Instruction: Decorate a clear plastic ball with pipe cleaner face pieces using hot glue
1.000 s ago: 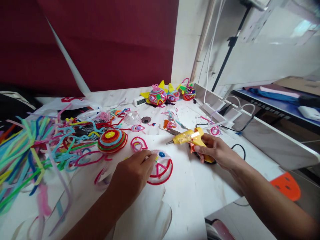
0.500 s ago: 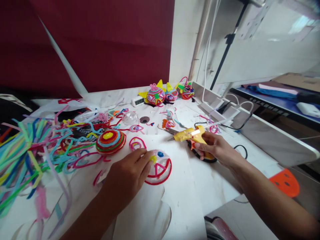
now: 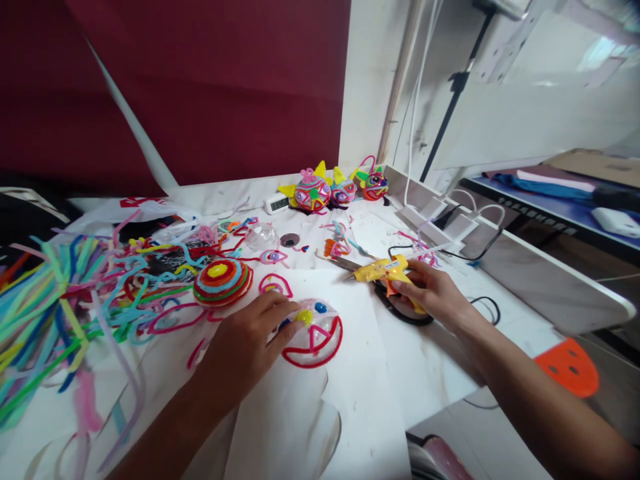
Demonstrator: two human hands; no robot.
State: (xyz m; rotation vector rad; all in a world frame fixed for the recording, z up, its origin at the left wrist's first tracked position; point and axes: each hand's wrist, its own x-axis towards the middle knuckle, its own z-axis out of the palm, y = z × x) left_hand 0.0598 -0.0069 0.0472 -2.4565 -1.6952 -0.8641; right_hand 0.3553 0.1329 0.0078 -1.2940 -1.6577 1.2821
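My right hand [image 3: 430, 293] is wrapped around the handle of a yellow hot glue gun [image 3: 383, 269], its nozzle pointing left above the scissors [image 3: 345, 263]. On the white paper lies a clear plastic half-ball [image 3: 325, 333] with red pipe cleaner along its lower edge, a red triangle, and yellow and blue coils. My left hand [image 3: 257, 337] grips its left side with thumb and fingers, covering that edge. Just behind those fingers rests a pink pipe-cleaner eye shape [image 3: 276, 285]. A dome wound in striped pipe cleaner [image 3: 223, 283] sits to the left.
Bundled pipe cleaners [image 3: 45, 313] and loose bent pieces spread over the left side. Several finished pipe-cleaner figures [image 3: 313, 190] stand at the back beside a small white digital timer [image 3: 277, 203]. Power strips [image 3: 425, 223] and cords run along the right. A brown tape roll [image 3: 289, 240] lies mid-table.
The glue gun has shifted slightly right, away from the half-ball. My left fingers have slid a little left and down, uncovering another blue spot at the half-ball's left side.
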